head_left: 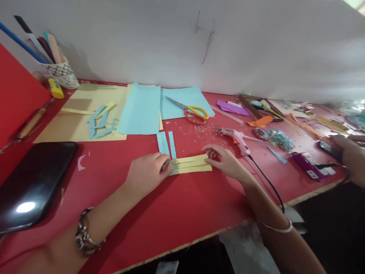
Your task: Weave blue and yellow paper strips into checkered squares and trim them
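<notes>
Yellow paper strips lie side by side on the red table, crossed at their left end by light blue strips. My left hand is closed at that left end, thumb and fingers pinching the crossed strips. At the other end, my right hand has its fingers curled and its thumb against the yellow strips' tips. Just beyond my left hand, blue paper strips stretch away from me. Past them are light blue sheets and scissors with red and yellow handles.
A pink glue gun lies right of my right hand, its cord running off the front edge. Woven blue and yellow scraps rest on a yellow sheet. A black phone-like slab is at left. Another person's hand is at far right.
</notes>
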`<action>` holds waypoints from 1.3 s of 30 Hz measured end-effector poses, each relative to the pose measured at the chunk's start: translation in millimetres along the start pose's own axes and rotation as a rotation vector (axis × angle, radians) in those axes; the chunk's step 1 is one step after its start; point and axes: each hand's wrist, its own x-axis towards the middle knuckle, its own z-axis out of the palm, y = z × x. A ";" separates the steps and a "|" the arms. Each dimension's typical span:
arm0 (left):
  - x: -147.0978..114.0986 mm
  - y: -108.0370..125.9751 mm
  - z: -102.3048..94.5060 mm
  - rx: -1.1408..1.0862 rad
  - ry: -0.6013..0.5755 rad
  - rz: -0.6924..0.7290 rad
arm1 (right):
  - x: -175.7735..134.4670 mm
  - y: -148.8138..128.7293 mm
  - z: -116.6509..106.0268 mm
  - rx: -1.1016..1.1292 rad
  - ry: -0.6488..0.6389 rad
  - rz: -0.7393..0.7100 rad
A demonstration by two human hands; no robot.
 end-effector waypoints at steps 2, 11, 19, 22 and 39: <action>0.0 -0.6 0.9 0.003 0.001 0.002 | -0.1 -0.1 1.1 0.011 0.000 0.007; -5.3 4.9 6.8 0.205 0.084 0.228 | 1.0 2.1 5.5 0.010 0.034 0.009; -8.9 8.6 9.3 0.398 0.251 0.422 | 0.5 -1.7 5.1 0.024 0.028 0.054; -8.5 7.5 9.3 0.410 0.256 0.425 | 0.1 -1.2 7.7 -0.014 0.030 0.051; -7.2 4.2 11.0 0.404 0.353 0.496 | -8.5 -18.0 13.9 -0.647 0.324 -0.408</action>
